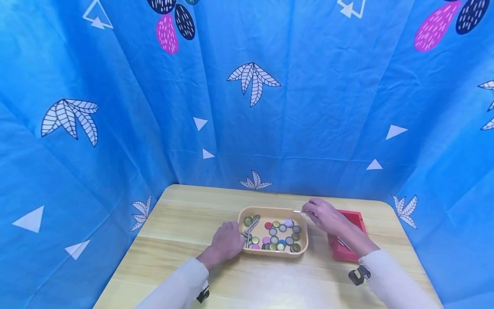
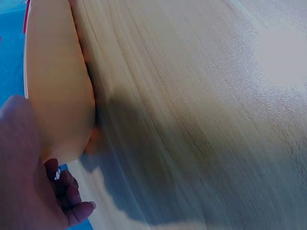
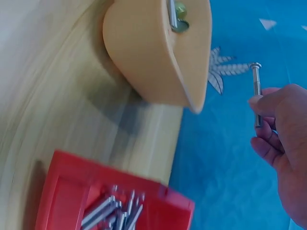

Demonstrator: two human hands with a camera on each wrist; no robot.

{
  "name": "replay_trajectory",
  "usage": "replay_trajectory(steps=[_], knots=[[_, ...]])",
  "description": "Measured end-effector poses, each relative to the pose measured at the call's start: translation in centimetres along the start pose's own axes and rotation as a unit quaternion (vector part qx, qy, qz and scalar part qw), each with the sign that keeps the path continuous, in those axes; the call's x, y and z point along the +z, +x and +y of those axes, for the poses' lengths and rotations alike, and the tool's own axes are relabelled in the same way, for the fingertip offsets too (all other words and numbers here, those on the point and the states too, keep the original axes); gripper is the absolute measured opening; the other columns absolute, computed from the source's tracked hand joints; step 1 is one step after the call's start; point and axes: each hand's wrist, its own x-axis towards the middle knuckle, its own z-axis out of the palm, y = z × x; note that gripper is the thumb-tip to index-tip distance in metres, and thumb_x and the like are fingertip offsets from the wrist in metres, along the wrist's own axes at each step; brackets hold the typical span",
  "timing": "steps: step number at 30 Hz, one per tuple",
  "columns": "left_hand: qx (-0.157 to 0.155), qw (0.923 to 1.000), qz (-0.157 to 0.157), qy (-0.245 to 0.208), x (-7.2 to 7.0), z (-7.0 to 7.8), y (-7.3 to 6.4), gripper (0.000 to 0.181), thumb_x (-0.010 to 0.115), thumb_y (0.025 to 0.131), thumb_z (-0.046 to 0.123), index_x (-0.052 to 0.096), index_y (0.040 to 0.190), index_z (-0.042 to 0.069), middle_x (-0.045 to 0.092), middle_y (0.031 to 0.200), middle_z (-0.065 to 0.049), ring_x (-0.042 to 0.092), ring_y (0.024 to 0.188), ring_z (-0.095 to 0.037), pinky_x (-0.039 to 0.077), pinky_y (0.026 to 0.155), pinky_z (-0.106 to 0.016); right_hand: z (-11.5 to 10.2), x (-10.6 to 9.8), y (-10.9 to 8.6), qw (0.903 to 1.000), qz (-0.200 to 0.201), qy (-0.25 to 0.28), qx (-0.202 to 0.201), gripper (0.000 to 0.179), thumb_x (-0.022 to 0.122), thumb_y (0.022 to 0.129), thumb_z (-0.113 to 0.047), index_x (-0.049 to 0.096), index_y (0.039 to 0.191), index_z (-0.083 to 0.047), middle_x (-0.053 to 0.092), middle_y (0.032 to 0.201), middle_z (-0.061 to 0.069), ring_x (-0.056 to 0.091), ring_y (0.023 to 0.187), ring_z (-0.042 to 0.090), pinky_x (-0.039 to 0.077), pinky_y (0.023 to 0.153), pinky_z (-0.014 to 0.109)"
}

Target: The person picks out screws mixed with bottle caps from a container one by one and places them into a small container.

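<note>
My left hand [image 1: 228, 239] grips the left end of a tan tray [image 1: 275, 253], thumb at the rim and fingers curled, as the left wrist view shows. Several coloured bottle caps [image 1: 273, 232] lie in the tray, with several silver bolts [image 1: 252, 225] at its left side. Above the tray's far right corner, my right hand [image 1: 328, 216] pinches a silver bolt [image 3: 257, 85] between thumb and fingers. In the right wrist view that bolt stands nearly upright, flat head up, apart from the tray.
A red box [image 3: 72, 167] stands right of the tray, under my right forearm, with several silver bolts [image 3: 120, 213] inside. Wood-grain table [image 1: 173, 223] surrounds both containers. Blue patterned cloth [image 1: 247, 128] hangs behind the table and along both sides.
</note>
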Motion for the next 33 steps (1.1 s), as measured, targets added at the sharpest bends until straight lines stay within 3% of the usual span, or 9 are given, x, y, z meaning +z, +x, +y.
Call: replay_trajectory(steps=[5,13,22,29,33], knots=[[-0.002,0.9999,0.004,-0.009,0.0,0.2,0.0,0.031,0.055,0.084,0.025,0.058,0.098,-0.001,0.049,0.08,-0.007,0.045,0.067,-0.021,0.037,0.056,-0.031,1.0,-1.2,-1.5,0.9995,0.002,-0.006,0.032,0.018,0.075,0.086,0.001,0.076,0.1,-0.009,0.069,0.094,0.002,0.068,0.089,0.02,0.06,0.079,0.041],[0.008,0.9998,0.019,-0.005,0.1,0.4,-0.1,0.031,0.056,0.082,0.025,0.058,0.096,-0.002,0.049,0.078,-0.007,0.044,0.067,-0.02,0.037,0.056,-0.032,2.5,-2.1,-4.2,0.9983,0.006,-0.019,0.055,0.022,0.076,0.082,0.002,0.075,0.1,-0.012,0.067,0.091,-0.003,0.065,0.082,0.013,0.059,0.074,0.036],[-0.008,0.9999,0.004,-0.007,0.1,0.3,-0.1,0.033,0.056,0.084,0.026,0.058,0.1,-0.003,0.05,0.08,-0.008,0.046,0.067,-0.021,0.038,0.056,-0.031,3.4,-2.7,-6.1,0.9968,0.013,-0.037,0.07,0.022,0.079,0.079,0.003,0.075,0.097,-0.009,0.068,0.089,0.0,0.066,0.081,0.017,0.06,0.073,0.04],[0.018,0.9993,0.011,0.032,0.1,0.2,0.0,0.034,0.056,0.089,0.03,0.057,0.098,-0.003,0.049,0.081,-0.009,0.044,0.07,-0.021,0.039,0.059,-0.033,3.7,-2.9,-7.3,0.9929,0.006,-0.035,0.113,0.02,0.077,0.081,0.004,0.074,0.094,-0.009,0.068,0.083,-0.001,0.064,0.076,0.013,0.06,0.071,0.041],[0.014,0.9996,0.009,0.023,0.0,0.2,0.0,0.034,0.057,0.089,0.03,0.057,0.099,-0.003,0.049,0.081,-0.008,0.044,0.07,-0.021,0.039,0.059,-0.032,3.8,-2.9,-7.9,0.987,-0.016,-0.03,0.157,0.016,0.075,0.084,0.003,0.075,0.096,-0.009,0.071,0.086,0.001,0.066,0.08,0.016,0.06,0.075,0.044]])
